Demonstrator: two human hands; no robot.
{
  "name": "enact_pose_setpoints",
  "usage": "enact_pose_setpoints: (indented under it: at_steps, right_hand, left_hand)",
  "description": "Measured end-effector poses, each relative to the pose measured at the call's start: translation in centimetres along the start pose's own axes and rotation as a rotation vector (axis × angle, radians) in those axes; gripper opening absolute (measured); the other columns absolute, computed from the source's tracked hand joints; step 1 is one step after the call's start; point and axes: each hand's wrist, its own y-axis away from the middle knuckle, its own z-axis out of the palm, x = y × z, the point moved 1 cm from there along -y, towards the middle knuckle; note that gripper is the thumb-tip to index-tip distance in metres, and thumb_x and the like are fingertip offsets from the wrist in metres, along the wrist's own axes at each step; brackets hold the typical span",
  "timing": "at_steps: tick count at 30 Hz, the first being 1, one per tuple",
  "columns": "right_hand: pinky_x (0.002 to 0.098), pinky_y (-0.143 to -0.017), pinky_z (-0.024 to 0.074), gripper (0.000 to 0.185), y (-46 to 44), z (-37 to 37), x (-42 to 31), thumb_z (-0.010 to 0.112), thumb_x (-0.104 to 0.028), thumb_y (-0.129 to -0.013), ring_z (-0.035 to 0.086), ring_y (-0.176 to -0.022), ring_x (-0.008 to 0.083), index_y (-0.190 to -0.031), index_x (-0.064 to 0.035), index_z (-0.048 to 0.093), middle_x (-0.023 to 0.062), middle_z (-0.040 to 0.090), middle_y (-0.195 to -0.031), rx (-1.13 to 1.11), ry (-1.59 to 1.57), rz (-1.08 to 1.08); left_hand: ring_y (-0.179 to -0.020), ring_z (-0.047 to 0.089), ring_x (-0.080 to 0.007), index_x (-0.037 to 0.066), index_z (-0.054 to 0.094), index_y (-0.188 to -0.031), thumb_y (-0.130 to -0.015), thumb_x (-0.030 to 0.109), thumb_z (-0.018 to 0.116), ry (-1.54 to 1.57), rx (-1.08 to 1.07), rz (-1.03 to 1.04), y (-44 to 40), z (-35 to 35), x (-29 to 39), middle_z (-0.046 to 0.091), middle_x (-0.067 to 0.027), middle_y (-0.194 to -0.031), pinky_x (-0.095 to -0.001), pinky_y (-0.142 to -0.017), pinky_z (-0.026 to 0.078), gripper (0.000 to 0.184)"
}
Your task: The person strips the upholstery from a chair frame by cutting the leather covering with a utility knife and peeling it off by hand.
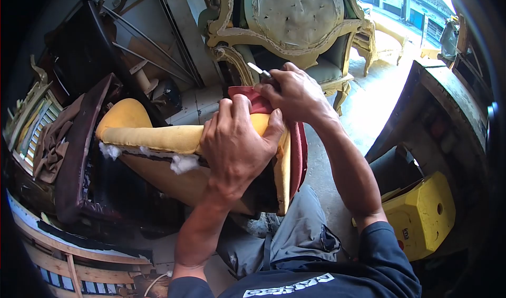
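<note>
A yellow upholstered piece (153, 135) lies across my lap, with white stuffing (184, 164) poking out along its lower edge. Red fabric (298, 161) runs down its right side, and a red flap (247, 95) shows at the top. My left hand (234, 140) rests over the yellow padding, fingers bent against the red flap and thumb apart. Just beyond it, my right hand (295, 92) is closed around a thin tool with a pale tip (256, 68), at the flap's edge. The tool's other end is hidden in the hand.
An ornate chair (295, 39) with a tufted back stands ahead. A yellow plastic stool (421, 216) is at the lower right, below a dark wooden piece (448, 92). At left are a dark maroon frame (71, 176) and brown cloth (55, 142).
</note>
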Motion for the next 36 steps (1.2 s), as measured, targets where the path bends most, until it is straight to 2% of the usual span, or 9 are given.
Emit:
enact_pose_setpoints:
  at_steps: [2, 8, 13, 24, 29, 31, 33, 35, 36]
  right_hand:
    - [0.0473, -0.099, 0.0523, 0.038, -1.2, 0.4, -0.5, 0.067, -0.044, -0.097, 0.062, -0.120, 0.0375, -0.112, -0.0098, 0.078, 0.0171, 0.069, -0.115, -0.065, 0.114, -0.150]
    - [0.0518, -0.075, 0.0563, 0.040, -3.7, 0.8, -3.9, 0.068, -0.045, -0.097, 0.073, -0.085, 0.0412, -0.097, -0.0059, 0.077, 0.0215, 0.074, -0.085, -0.249, 0.213, -0.242]
    - [0.0518, -0.074, 0.0561, 0.037, -5.4, 2.2, -2.4, 0.068, -0.044, -0.096, 0.073, -0.081, 0.0407, -0.097, -0.0079, 0.078, 0.0214, 0.073, -0.081, -0.250, 0.253, -0.262]
    - [0.0524, -0.071, 0.0569, 0.036, -6.7, 2.5, -0.8, 0.069, -0.042, -0.093, 0.073, -0.077, 0.0415, -0.091, -0.0071, 0.078, 0.0213, 0.073, -0.080, -0.192, 0.277, -0.323]
    - [0.0493, -0.079, 0.0577, 0.049, -6.7, 2.5, 0.4, 0.067, -0.056, -0.096, 0.074, -0.087, 0.0386, -0.103, -0.0088, 0.077, 0.0184, 0.075, -0.086, -0.071, 0.093, -0.321]
    - [0.0447, -0.074, 0.0556, 0.045, -5.5, 1.7, 0.9, 0.069, -0.051, -0.098, 0.072, -0.077, 0.0322, -0.103, -0.0075, 0.076, 0.0160, 0.073, -0.082, -0.019, -0.162, -0.104]
    - [0.0392, -0.072, 0.0528, 0.037, -3.9, 3.4, 3.3, 0.070, -0.043, -0.101, 0.067, -0.072, 0.0228, -0.104, -0.0061, 0.075, 0.0128, 0.071, -0.079, 0.353, -0.432, -0.059]
    - [0.0332, -0.075, 0.0518, 0.034, -1.2, 4.5, 4.5, 0.071, -0.036, -0.102, 0.065, -0.077, 0.0134, -0.108, -0.0020, 0.073, 0.0076, 0.073, -0.083, 0.520, -0.648, 0.056]
    - [0.0313, -0.078, 0.0524, 0.037, 0.6, 4.9, 4.3, 0.070, -0.037, -0.103, 0.065, -0.080, 0.0124, -0.108, -0.0008, 0.073, 0.0059, 0.074, -0.085, 0.562, -0.603, 0.181]
  left_hand:
    - [-0.083, 0.069, -0.0395, 0.004, 0.060, -0.100, -0.091, 0.034, 0.074, 0.013, -0.014, -0.010, 0.4, -0.1, 0.3, 0.064, -0.0151, -0.093, -0.0502, -0.075, 0.055, 0.035]
    - [-0.086, 0.070, -0.0406, 0.001, 0.064, -0.105, -0.097, 0.042, 0.067, 0.040, -0.112, -0.085, 0.5, -1.5, 0.0, 0.066, -0.0173, -0.097, -0.0505, -0.078, 0.056, 0.042]
    - [-0.080, 0.069, -0.0359, 0.000, 0.063, -0.097, -0.099, 0.052, 0.065, 0.036, -0.102, 0.098, 1.4, -1.4, -0.7, 0.062, -0.0175, -0.088, -0.0475, -0.075, 0.054, 0.052]
    - [-0.077, 0.063, -0.0386, 0.001, 0.067, -0.102, -0.100, 0.042, 0.065, 0.129, -0.143, 0.102, 1.6, -1.9, -0.6, 0.063, -0.0163, -0.089, -0.0475, -0.078, 0.049, 0.042]
    - [-0.099, 0.069, -0.0391, 0.000, 0.072, -0.119, -0.102, 0.054, 0.061, 0.074, -0.189, 0.247, 1.7, -4.1, -3.5, 0.071, -0.0198, -0.105, -0.0456, -0.092, 0.053, 0.058]
    - [-0.109, 0.068, -0.0389, 0.002, 0.072, -0.126, -0.103, 0.059, 0.055, -0.318, -0.226, 0.289, 1.0, -7.1, -7.0, 0.071, -0.0220, -0.119, -0.0446, -0.098, 0.052, 0.064]
    - [-0.100, 0.071, -0.0373, 0.003, 0.076, -0.118, -0.106, 0.058, 0.050, -0.340, -0.172, 0.225, 1.8, -7.2, -12.6, 0.075, -0.0202, -0.108, -0.0452, -0.093, 0.053, 0.062]
    - [-0.078, 0.068, -0.0389, 0.005, 0.073, -0.084, -0.106, 0.063, 0.046, -0.004, -0.463, -0.144, 3.1, -7.8, -12.8, 0.069, -0.0170, -0.076, -0.0470, -0.074, 0.052, 0.068]
    - [-0.065, 0.064, -0.0401, 0.006, 0.064, -0.069, -0.107, 0.060, 0.045, 0.039, -0.283, -0.046, 3.9, -7.4, -11.4, 0.061, -0.0154, -0.062, -0.0467, -0.065, 0.049, 0.069]
